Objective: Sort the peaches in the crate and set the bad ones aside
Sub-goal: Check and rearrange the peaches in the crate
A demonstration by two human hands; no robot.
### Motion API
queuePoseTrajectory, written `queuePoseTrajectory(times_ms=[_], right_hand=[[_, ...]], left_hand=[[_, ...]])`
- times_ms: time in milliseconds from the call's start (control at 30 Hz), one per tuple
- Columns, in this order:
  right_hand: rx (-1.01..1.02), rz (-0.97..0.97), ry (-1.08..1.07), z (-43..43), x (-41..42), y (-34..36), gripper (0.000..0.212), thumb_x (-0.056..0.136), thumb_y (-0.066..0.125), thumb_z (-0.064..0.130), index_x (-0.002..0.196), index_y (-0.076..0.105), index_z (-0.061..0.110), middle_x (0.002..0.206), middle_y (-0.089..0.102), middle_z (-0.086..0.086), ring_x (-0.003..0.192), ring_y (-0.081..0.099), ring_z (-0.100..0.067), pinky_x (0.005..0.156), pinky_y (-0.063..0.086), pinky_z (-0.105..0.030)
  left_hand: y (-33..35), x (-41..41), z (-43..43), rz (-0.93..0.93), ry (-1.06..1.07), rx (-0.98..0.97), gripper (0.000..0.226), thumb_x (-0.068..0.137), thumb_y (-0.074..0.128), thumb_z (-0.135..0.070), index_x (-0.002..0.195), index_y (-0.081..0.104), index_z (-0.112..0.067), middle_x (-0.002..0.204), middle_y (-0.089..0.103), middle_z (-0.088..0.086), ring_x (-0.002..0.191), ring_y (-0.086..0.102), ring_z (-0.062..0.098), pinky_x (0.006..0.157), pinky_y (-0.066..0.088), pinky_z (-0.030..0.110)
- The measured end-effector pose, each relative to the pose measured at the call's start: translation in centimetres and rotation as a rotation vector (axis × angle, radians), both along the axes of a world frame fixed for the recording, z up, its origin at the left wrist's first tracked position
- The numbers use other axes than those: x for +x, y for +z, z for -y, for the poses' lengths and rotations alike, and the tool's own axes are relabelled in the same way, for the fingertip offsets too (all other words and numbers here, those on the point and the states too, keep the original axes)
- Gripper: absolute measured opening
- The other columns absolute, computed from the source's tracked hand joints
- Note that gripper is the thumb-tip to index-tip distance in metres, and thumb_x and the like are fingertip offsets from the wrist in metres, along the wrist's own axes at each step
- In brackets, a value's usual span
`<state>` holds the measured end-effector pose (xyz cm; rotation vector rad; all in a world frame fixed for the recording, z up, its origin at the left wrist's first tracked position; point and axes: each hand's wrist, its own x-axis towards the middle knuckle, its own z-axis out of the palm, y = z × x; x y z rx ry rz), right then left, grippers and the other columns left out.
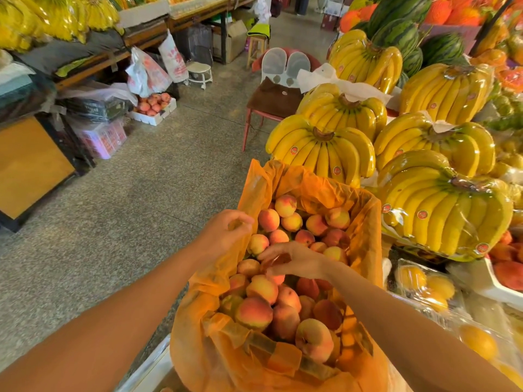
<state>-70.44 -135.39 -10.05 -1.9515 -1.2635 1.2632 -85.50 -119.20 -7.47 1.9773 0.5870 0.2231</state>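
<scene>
A crate lined with an orange plastic liner (365, 239) is heaped with several pink-yellow peaches (261, 288). My left hand (223, 233) pinches the liner's left edge and holds it back at the crate's rim. My right hand (291, 260) reaches in over the middle of the pile, fingers curled round a reddish peach (278, 260) that is mostly hidden under them. The crate's own walls are hidden by the liner.
Wrapped banana bunches (322, 149) crowd the display right of the crate. Packed yellow fruit (424, 284) lies at lower right. A chair (271, 100) stands beyond on the speckled floor (141, 207). A white box of red fruit (154, 107) sits at far left.
</scene>
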Motion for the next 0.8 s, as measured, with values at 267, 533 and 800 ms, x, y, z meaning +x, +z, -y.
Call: queuePoseTrajectory(times_ms=[267,533,800], right_hand=[[0.12,-0.005,-0.386,1.3,5.4,-0.5,0.023,0.091,0.066,0.014,0.112,0.067,0.007,0.097,0.069,-0.013,0.088,0.063,-0.014,0.077,0.05,-0.021],[0.035,0.257,-0.408,-3.4,7.2,-5.6,0.048,0.087,0.07,0.03,0.128,0.056,0.013,0.115,0.059,-0.003,0.105,0.058,-0.018,0.085,0.045,-0.029],[0.098,0.349,-0.709,-7.0,6.1,-8.5,0.053,0.081,0.073,0.037,0.123,0.05,0.014,0.114,0.062,-0.01,0.101,0.062,-0.029,0.083,0.052,-0.046]], left_hand=[[0.2,2.7,-0.6,0.061,0.036,0.065,0.017,0.093,0.058,-0.015,0.108,0.065,-0.016,0.117,0.059,-0.003,0.111,0.051,0.007,0.096,0.038,0.024],[-3.5,5.4,-3.0,0.014,0.031,0.117,0.033,0.09,0.061,-0.021,0.122,0.053,-0.028,0.123,0.047,-0.006,0.115,0.046,0.01,0.095,0.034,0.025],[-5.4,6.4,-3.1,0.101,-0.047,0.009,0.043,0.09,0.057,-0.015,0.13,0.045,-0.024,0.129,0.052,-0.001,0.115,0.052,0.011,0.098,0.043,0.031]])
